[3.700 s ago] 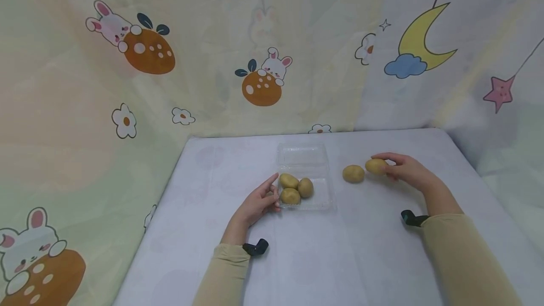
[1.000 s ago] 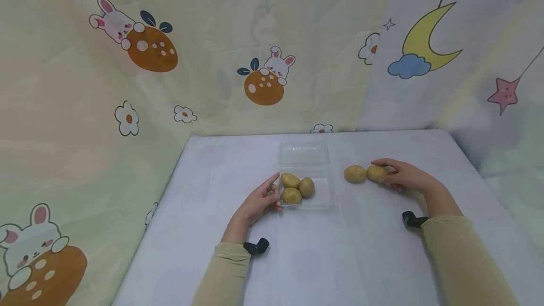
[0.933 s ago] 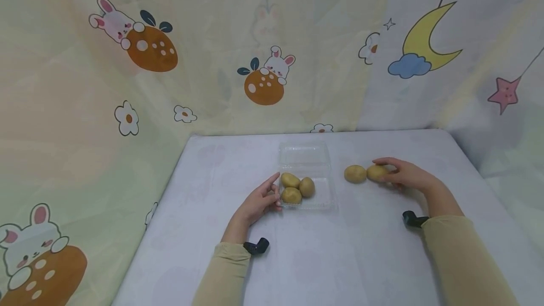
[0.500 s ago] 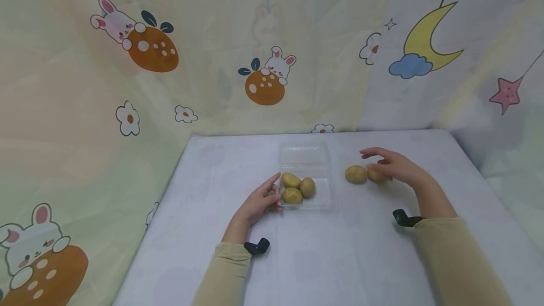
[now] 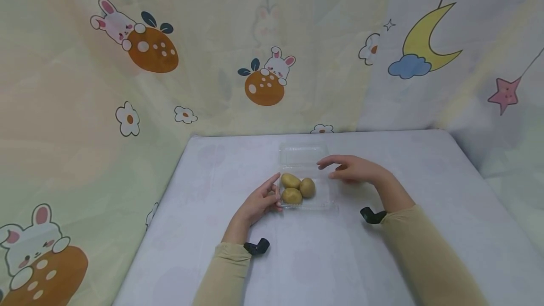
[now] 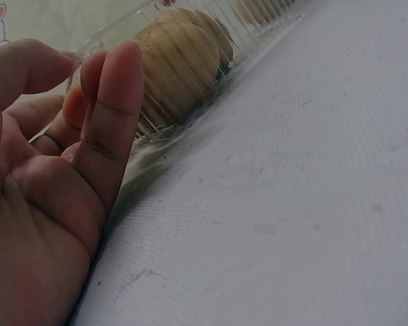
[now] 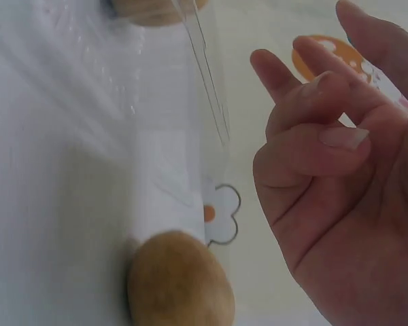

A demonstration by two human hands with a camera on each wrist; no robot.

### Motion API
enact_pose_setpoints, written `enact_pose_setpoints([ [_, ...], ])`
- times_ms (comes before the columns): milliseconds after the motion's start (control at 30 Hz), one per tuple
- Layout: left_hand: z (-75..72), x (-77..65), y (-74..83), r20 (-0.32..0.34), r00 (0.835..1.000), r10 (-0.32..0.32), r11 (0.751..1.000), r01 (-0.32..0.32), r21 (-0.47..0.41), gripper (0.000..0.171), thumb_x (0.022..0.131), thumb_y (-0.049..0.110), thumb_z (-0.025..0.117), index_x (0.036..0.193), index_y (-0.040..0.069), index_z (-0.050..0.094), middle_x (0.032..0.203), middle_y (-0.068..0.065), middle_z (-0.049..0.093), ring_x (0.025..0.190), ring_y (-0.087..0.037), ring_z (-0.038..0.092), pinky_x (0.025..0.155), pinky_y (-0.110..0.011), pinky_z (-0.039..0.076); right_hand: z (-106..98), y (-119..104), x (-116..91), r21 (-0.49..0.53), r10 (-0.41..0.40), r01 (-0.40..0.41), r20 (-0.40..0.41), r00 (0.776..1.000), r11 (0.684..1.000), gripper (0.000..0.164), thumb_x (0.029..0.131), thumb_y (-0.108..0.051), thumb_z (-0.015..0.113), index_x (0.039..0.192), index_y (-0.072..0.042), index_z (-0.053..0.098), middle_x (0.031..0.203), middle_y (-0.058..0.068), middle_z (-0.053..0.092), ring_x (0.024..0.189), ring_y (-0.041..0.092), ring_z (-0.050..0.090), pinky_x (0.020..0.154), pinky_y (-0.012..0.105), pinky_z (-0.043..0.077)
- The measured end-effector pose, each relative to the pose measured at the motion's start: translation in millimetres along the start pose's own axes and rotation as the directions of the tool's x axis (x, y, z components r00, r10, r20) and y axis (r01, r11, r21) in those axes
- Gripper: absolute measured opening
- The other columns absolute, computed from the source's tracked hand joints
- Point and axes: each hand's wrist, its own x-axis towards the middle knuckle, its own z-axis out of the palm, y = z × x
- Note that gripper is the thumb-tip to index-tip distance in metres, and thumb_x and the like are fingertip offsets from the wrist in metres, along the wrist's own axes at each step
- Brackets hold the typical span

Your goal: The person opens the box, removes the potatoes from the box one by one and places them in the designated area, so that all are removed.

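A clear plastic clamshell box (image 5: 323, 195) lies with its lid folded back, and three potatoes (image 5: 292, 196) sit together in its left part. My left hand (image 5: 257, 204) rests its fingers against the box's left side; in the left wrist view one finger (image 6: 112, 115) stands along the ribbed wall, beside a potato (image 6: 177, 64). My right hand (image 5: 357, 169) hovers over the box's right edge with loosely bent fingers and nothing between them. A loose potato (image 7: 180, 282) lies on the table outside the box in the right wrist view; the head view hides it behind the hand.
A white cloth (image 5: 297, 263) covers the table. Behind it and along both sides hangs a printed curtain (image 5: 212, 60) with rabbits and flowers. The box's lid (image 5: 301, 154) lies flat toward the table's back edge. Black wrist cameras (image 5: 373, 215) jut from both sleeves.
My right hand earlier held a potato, set it down beside another loose one, let go and moved left to the box. Both loose potatoes are now hidden in the head view. The left hand stayed.
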Motion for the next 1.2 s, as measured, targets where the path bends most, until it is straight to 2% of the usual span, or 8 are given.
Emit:
enact_pose_setpoints([
  [67,0.4,-0.5,0.7,-0.001,1.0,0.001,1.0,-0.001,0.0,0.07,0.097,0.006,0.056,0.157,0.029,0.027,0.103,-0.002,0.045,0.081,-0.013,0.059,0.08,-0.033,0.06,4,-5,5,-0.007,0.007,-0.006,0.039,0.999,1.0,0.036,0.097,-0.032,0.063,0.132,-0.038,0.058,0.136,0.006,0.056,0.055,0.014,0.04,0.057,0.026,0.043],
  [133,0.8,-0.7,1.4,0.0,1.0,0.004,1.0,-0.004,0.004,0.07,0.097,0.006,0.056,0.157,0.028,0.026,0.104,-0.002,0.045,0.081,-0.013,0.059,0.08,-0.033,0.06,8,-8,10,-0.02,0.007,-0.006,0.068,0.998,1.0,0.034,0.097,-0.034,0.062,0.131,-0.039,0.059,0.132,0.008,0.057,0.051,0.014,0.039,0.054,0.026,0.043],
  [367,1.5,0.2,3.4,0.004,1.0,0.005,1.0,-0.005,0.002,0.071,0.097,0.006,0.056,0.157,0.027,0.025,0.103,-0.002,0.045,0.081,-0.012,0.059,0.08,-0.032,0.06,16,-12,20,-0.023,-0.018,0.021,0.126,0.992,1.0,0.037,0.098,-0.028,0.061,0.135,-0.029,0.059,0.13,0.01,0.061,0.045,0.016,0.038,0.045,0.027,0.039],
  [500,1.6,0.6,3.7,0.01,1.0,0.006,1.0,-0.006,-0.006,0.071,0.097,0.006,0.056,0.158,0.025,0.024,0.103,-0.001,0.045,0.081,-0.011,0.059,0.08,-0.032,0.06,19,-11,26,-0.034,0.026,-0.022,0.122,0.992,0.999,0.039,0.097,-0.032,0.062,0.135,-0.028,0.059,0.124,0.002,0.064,0.045,0.015,0.041,0.044,0.027,0.039],
  [667,1.5,0.5,3.6,0.01,1.0,0.013,1.0,-0.013,-0.003,0.07,0.098,0.006,0.056,0.158,0.025,0.025,0.103,-0.001,0.045,0.081,-0.011,0.059,0.079,-0.031,0.06,20,-14,32,-0.051,0.077,-0.071,0.127,0.989,0.996,0.038,0.094,-0.036,0.066,0.131,-0.03,0.061,0.125,-0.009,0.064,0.045,0.015,0.041,0.044,0.026,0.039],
  [833,1.5,-0.1,3.1,0.003,1.0,0.007,1.0,-0.007,-0.006,0.069,0.097,0.007,0.057,0.156,0.028,0.027,0.103,-0.001,0.045,0.08,-0.011,0.059,0.079,-0.031,0.06,19,-18,37,-0.049,0.138,-0.131,0.177,0.975,0.99,0.038,0.091,-0.034,0.069,0.128,-0.034,0.062,0.12,-0.005,0.065,0.046,0.014,0.041,0.044,0.025,0.036],
  [1067,2.2,0.4,2.7,-0.01,1.0,-0.007,1.0,0.007,-0.003,0.069,0.097,0.006,0.057,0.156,0.03,0.029,0.104,-0.001,0.046,0.081,-0.012,0.059,0.08,-0.033,0.06,16,-16,44,-0.011,0.201,-0.204,0.239,0.95,0.979,0.042,0.09,-0.03,0.071,0.13,-0.035,0.061,0.136,-0.004,0.059,0.049,0.013,0.043,0.043,0.023,0.031],
  [1200,1.4,0.1,1.4,-0.015,1.0,-0.016,1.0,0.016,-0.005,0.069,0.097,0.006,0.057,0.156,0.031,0.029,0.105,-0.001,0.046,0.081,-0.012,0.06,0.08,-0.033,0.06,17,-14,50,-0.033,0.215,-0.214,0.268,0.939,0.976,0.046,0.088,-0.03,0.072,0.132,-0.035,0.06,0.135,-0.004,0.059,0.05,0.013,0.045,0.042,0.022,0.032],
])
